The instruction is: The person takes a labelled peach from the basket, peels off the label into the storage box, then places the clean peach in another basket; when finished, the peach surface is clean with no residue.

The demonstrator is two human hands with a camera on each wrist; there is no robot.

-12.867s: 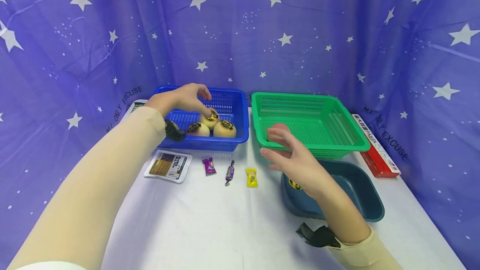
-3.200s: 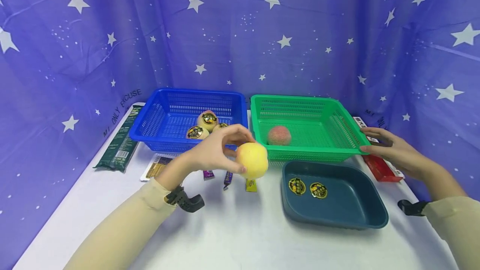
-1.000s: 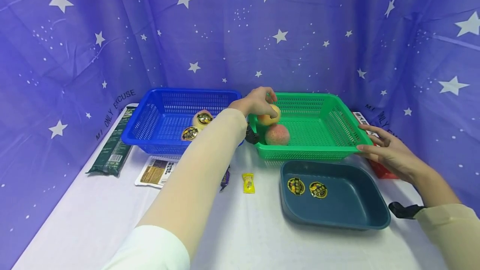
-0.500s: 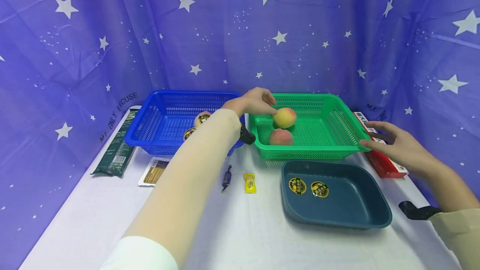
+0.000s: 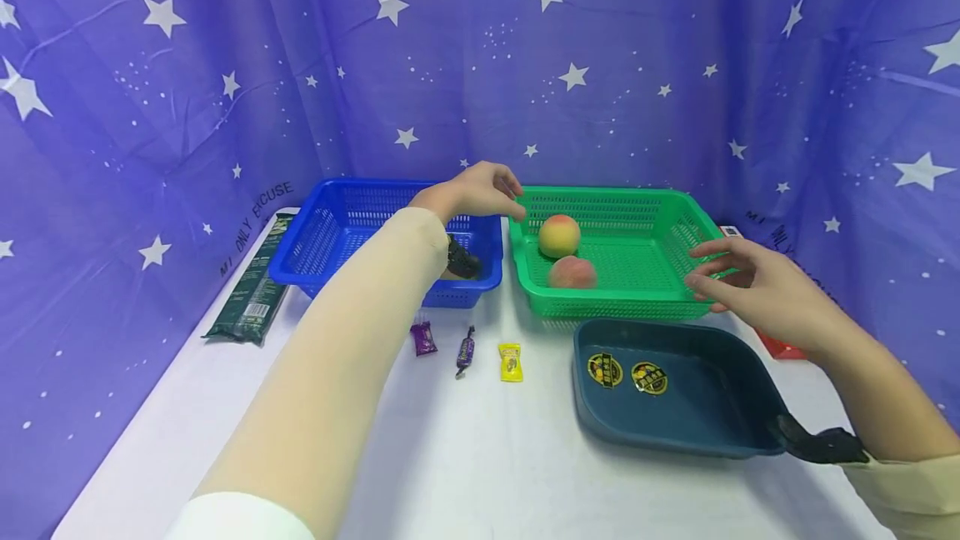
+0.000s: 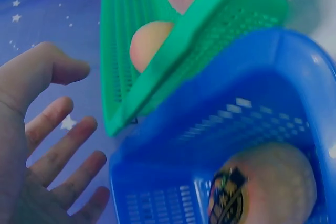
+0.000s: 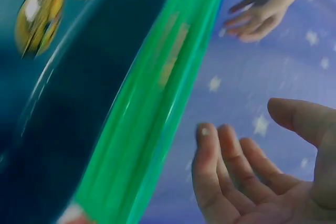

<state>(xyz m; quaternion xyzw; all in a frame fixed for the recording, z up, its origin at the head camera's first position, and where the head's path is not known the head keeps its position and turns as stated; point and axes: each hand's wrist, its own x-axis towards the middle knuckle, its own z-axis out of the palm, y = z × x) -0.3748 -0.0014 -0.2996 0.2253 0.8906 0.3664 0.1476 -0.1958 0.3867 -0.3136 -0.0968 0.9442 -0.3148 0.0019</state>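
My left hand (image 5: pixel 483 188) hovers empty where the blue basket (image 5: pixel 300 276) and green basket (image 5: pixel 592 307) meet, fingers loosely bent. Inside the green basket sit a yellow-red peach (image 5: pixel 559 236) and a pinkish peach (image 5: pixel 573 272). The left wrist view shows a labelled peach (image 6: pixel 278 182) in the blue basket; my left arm mostly covers that fruit in the head view. My right hand (image 5: pixel 757 286) is near the green basket's right end, fingers parted and holding nothing. Two round black-and-gold labels (image 5: pixel 648 377) lie inside the dark blue tub (image 5: pixel 675 440).
Two purple-wrapped candies (image 5: pixel 465 352) and a yellow one (image 5: pixel 511 362) lie in front of the baskets. A dark green packet (image 5: pixel 251 298) is at the left, and a red box (image 5: pixel 780 347) at the right, partly behind my right hand. A starry curtain (image 5: pixel 600 40) hangs behind.
My left hand carried the yellow-red peach into the green basket, let it go and moved back left. My right hand has come left from the basket's corner. Earlier, a second label appeared in the tub.
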